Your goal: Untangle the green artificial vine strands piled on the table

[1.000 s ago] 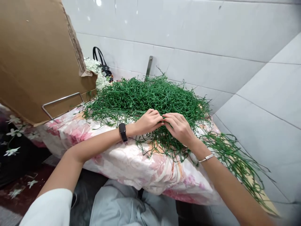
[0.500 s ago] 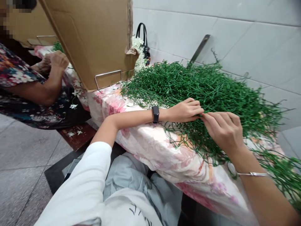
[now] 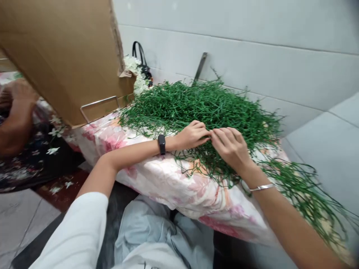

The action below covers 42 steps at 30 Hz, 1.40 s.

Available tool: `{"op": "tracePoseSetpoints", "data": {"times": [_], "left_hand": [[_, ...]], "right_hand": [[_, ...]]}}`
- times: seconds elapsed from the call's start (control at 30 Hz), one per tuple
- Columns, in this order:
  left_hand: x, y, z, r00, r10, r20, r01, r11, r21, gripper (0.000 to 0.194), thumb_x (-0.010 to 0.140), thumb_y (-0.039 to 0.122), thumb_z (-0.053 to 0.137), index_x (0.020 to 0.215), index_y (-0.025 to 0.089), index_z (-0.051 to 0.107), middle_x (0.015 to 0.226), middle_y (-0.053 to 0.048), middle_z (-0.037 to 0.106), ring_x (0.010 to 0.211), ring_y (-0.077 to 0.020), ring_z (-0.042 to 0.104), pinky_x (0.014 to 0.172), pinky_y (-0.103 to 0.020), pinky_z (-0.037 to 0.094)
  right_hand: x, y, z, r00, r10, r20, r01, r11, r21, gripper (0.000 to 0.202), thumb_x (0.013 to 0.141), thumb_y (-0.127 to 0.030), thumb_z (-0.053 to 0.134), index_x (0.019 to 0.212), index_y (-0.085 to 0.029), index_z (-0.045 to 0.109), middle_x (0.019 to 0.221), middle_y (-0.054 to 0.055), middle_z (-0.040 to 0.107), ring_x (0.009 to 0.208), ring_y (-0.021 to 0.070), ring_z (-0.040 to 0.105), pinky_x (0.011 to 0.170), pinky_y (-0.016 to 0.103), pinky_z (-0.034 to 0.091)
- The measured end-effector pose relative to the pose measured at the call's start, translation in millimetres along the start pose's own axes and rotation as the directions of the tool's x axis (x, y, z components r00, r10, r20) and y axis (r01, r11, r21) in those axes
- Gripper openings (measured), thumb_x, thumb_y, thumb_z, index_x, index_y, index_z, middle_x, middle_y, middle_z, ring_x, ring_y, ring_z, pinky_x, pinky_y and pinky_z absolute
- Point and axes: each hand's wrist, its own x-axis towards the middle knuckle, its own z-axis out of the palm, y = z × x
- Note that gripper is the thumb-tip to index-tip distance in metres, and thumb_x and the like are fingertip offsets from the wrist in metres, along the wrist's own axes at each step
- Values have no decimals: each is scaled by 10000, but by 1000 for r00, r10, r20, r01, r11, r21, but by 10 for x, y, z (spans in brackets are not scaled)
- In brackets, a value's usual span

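A wide heap of thin green artificial stems (image 3: 202, 104) covers the table in front of me. Over its near edge my left hand (image 3: 193, 135), with a black band on the wrist, is closed in a pinch. My right hand (image 3: 230, 147) meets it fingertip to fingertip, its fingers also closed. Whatever lies between the fingertips is too small to name and partly hidden by them. Loose stems hang below both hands, on the floral tablecloth (image 3: 168, 173).
A tall cardboard panel (image 3: 70, 56) with a wire bracket (image 3: 99, 102) stands at left. White flowers (image 3: 140, 84) and a black-handled bag (image 3: 146, 71) are behind it. A metal strip (image 3: 199, 68) leans on the wall. More stems (image 3: 297, 183) lie at right. A co-worker's arm (image 3: 18, 112) is far left.
The view has swung to the right, so everything sits farther left in the picture. My two hands stay together at the heap's near edge, fingertips still meeting.
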Motion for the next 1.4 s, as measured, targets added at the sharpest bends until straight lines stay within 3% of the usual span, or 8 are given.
{"op": "tracePoseSetpoints", "data": {"times": [0.33,0.53,0.67,0.8,0.93,1.13,1.27,1.4], "left_hand": [[47,169,-144,981,-179,-76,153,951,-268,195,833,338,490,873,177,592,834,-31,615,880,-154,512,826,-328,355],[62,203,-138,973,-214,-88,185,948,-261,171,818,343,512,814,180,564,805,-17,605,824,-150,502,800,-334,348],[27,172,-139,989,-57,-137,48,996,-74,131,846,293,471,832,201,563,805,-23,625,890,-179,503,868,-389,305],[-15,125,-148,990,134,-43,-130,988,86,197,873,201,386,967,227,557,957,-42,633,986,-196,498,901,-410,278],[6,145,-140,994,31,-104,-29,999,23,160,873,249,414,884,200,566,844,-30,640,877,-174,516,861,-384,312],[63,157,-159,986,-165,1,157,935,-319,165,841,311,488,851,178,583,780,-6,600,790,-135,502,798,-331,339],[81,96,-205,978,-195,79,209,872,-442,168,812,331,525,833,180,596,808,-10,596,812,-135,503,773,-302,369],[99,88,-247,981,-161,112,195,872,-449,145,787,326,561,813,189,600,807,-5,604,805,-134,510,795,-305,371]], "right_hand": [[39,-50,-127,927,363,89,-373,887,270,211,884,-235,364,747,-177,514,760,32,568,771,145,470,829,332,310],[107,-105,-192,774,538,333,-607,482,632,326,880,-257,317,584,-173,424,618,-8,470,681,120,443,776,321,282],[137,-114,-153,703,537,467,-618,136,774,306,837,-259,321,539,-189,328,561,-20,382,591,108,403,663,278,344],[134,-113,-100,713,493,500,-607,75,791,295,842,-257,268,562,-192,333,578,-16,411,599,108,428,627,259,370],[107,-122,-140,743,517,424,-630,327,705,293,854,-310,358,597,-179,410,587,-22,434,637,117,424,698,288,317],[51,-61,-187,941,324,95,-336,874,350,212,881,-333,395,950,-162,499,710,5,551,684,124,457,717,283,300],[18,12,-193,988,141,61,-149,977,151,185,899,-242,349,935,-184,520,709,19,556,716,150,438,701,290,293],[18,-4,-204,984,164,66,-173,972,160,225,896,-194,323,799,-193,526,658,21,521,709,152,419,714,296,289]]}}
